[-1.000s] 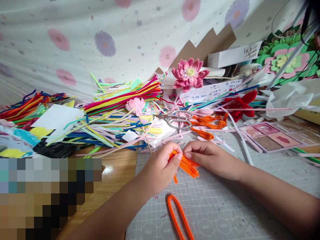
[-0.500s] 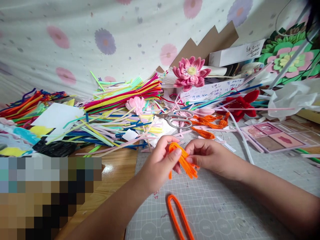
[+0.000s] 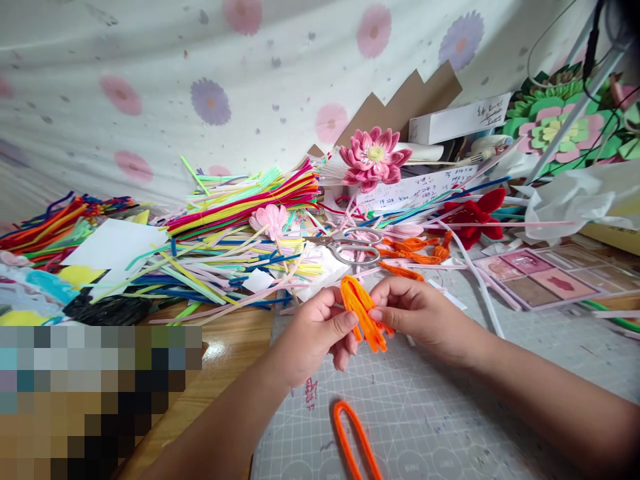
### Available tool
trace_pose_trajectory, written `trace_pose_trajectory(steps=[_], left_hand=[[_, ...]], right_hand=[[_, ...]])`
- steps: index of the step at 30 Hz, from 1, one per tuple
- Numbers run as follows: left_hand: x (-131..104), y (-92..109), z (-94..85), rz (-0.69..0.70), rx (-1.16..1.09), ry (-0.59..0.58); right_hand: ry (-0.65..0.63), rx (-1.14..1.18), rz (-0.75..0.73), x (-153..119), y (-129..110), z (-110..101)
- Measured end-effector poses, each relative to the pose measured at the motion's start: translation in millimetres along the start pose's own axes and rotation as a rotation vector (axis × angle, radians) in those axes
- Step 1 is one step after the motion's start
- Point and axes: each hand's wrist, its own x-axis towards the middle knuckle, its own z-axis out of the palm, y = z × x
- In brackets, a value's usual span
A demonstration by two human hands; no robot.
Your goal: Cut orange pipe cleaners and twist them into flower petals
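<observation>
Between my two hands is a bundle of bent orange pipe cleaners (image 3: 369, 317), its rounded bends up and its loose ends pointing down. My left hand (image 3: 325, 327) pinches its left side, thumb in front. On the right side, my right hand (image 3: 413, 310) grips it between thumb and fingers. Some fingertips are hidden behind the bundle. Below the hands, a single orange pipe cleaner bent into a long loop (image 3: 353, 437) lies on the grey cutting mat (image 3: 425, 400).
Silver scissors (image 3: 353, 245) lie behind the hands, beside more orange pipe-cleaner pieces (image 3: 413, 250). Piles of coloured pipe cleaners (image 3: 240, 207) spread along the back left. A pink flower (image 3: 375, 157), a red flower (image 3: 477, 217) and a makeup palette (image 3: 545, 277) are toward the right.
The orange bundle has turned more upright, and its bends are fanned wider. My left fingers have shifted down along its side. The camera view has tilted slightly.
</observation>
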Motion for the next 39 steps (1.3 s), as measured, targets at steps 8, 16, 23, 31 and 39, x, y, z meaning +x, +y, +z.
trace_pose_trajectory(steps=[8, 16, 23, 31, 39], left_hand=[[-1.7, 2.9, 3.6, 0.033, 0.121, -0.007], [-2.0, 0.4, 11.2, 0.069, 0.396, 0.214], [-3.3, -3.3, 2.0, 0.164, 0.622, 0.373], [-5.5, 9.2, 12.1, 0.197, 0.354, 0.377], [-6.7, 8.6, 8.5, 0.13, 0.093, 0.235]], right_hand=[[-0.023, -0.141, -0.013, -1.1, 2.4, 6.1], [-0.002, -0.733, -0.064, -4.9, -3.5, 6.1], [-0.122, -0.764, -0.077, -5.6, -14.1, 3.9], [-0.111, -0.617, -0.065, -8.3, -9.6, 13.9], [0.019, -0.94, -0.184, -9.1, -15.8, 5.6]])
